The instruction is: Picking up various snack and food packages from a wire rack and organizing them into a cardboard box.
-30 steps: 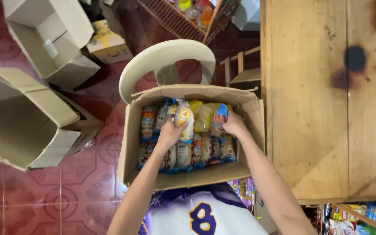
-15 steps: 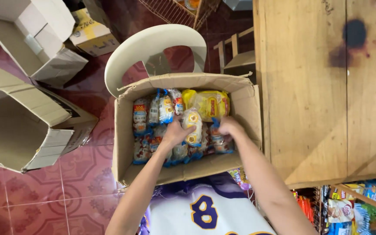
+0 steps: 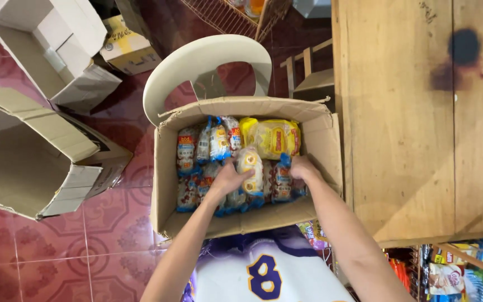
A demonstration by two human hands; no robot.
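Both hands reach down into an open cardboard box (image 3: 166,168) that rests on a cream plastic chair (image 3: 197,61). The left hand (image 3: 227,178) has its grip clenched around a clear snack packet (image 3: 251,168) with a yellow label, standing among the other packets. The right hand (image 3: 304,168) presses on a neighbouring packet (image 3: 282,182) just right of that one; whether its grip is closed cannot be told. Beyond both grips lies a yellow packet (image 3: 275,138). To the right stands a wooden bench (image 3: 409,140); left, empty cartons (image 3: 34,162).
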